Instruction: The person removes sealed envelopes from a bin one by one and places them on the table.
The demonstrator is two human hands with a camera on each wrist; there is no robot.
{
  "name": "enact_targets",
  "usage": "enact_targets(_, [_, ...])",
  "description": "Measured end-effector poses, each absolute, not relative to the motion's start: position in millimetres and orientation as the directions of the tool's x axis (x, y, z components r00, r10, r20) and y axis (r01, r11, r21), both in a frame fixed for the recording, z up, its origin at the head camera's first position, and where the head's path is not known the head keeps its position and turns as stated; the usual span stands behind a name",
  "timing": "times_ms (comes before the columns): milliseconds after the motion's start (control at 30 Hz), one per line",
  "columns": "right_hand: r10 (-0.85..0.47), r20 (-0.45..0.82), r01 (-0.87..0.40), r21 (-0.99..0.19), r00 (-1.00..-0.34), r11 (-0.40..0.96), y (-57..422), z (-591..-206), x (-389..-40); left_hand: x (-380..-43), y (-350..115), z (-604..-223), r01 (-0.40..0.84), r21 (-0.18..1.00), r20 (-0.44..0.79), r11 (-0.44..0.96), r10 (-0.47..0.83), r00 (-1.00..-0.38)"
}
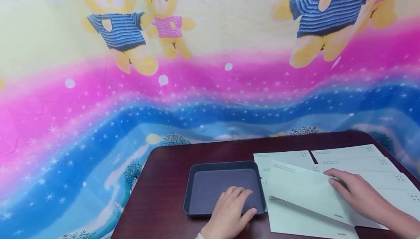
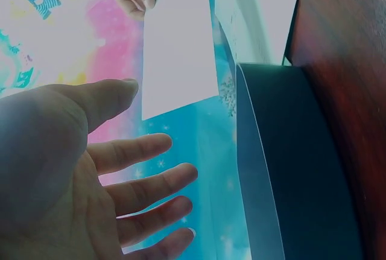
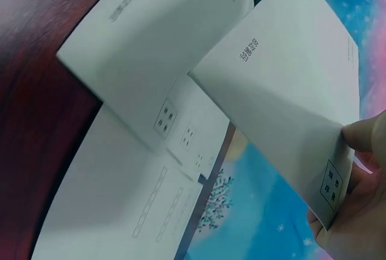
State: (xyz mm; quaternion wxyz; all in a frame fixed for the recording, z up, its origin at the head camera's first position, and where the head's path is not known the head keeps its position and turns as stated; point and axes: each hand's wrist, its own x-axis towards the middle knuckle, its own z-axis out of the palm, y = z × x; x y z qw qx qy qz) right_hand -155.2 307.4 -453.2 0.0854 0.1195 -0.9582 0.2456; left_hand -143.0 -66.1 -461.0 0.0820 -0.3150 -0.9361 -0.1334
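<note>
My right hand (image 1: 359, 191) pinches an envelope (image 1: 305, 188) near its far right corner and holds it tilted above other envelopes. In the right wrist view the thumb and fingers of the right hand (image 3: 356, 193) grip the printed stamp corner of the envelope (image 3: 289, 85). My left hand (image 1: 230, 209) hovers over the near right part of a dark tray (image 1: 193, 173), fingers spread and holding nothing. The left wrist view shows the left hand (image 2: 66, 163) palm-on with straight fingers, beside the tray's wall (image 2: 259, 163). Nothing lies in the visible part of the tray.
Several pale envelopes (image 1: 377, 191) overlap in two columns on the right side of the dark wooden table (image 1: 164, 180). The tray stands just left of them. Behind the table hangs a colourful cloth (image 1: 210, 85) printed with bears.
</note>
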Motion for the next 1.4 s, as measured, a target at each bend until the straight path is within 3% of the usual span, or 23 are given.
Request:
enact_targets(167, [-0.167,0.171,-0.227,-0.443,-0.971,0.867,318.6,-454.8,-152.2,-141.1,-60.7,-460.0,0.614,0.224,0.189,0.757,0.584,-0.789])
enact_targets(533, [-0.143,0.134,-0.186,-0.414,-0.981,0.891,345.4,-466.9,-147.3,-140.2,-52.3,-462.4,0.645,0.196,0.232,0.738,0.604,-0.762])
enact_targets(1000, [-0.110,-0.028,-0.089,-0.407,-0.994,0.909,378.4,-483.4,-152.3,-141.3,-48.8,-464.7,0.660,0.207,0.214,0.722,0.625,-0.751])
enact_targets(1400, [-0.074,-0.048,-0.051,-0.376,-0.996,0.925,399.3,-495.9,-154.7,-142.2,-36.4,-463.3,0.672,0.207,0.205,0.711,0.640,-0.741])
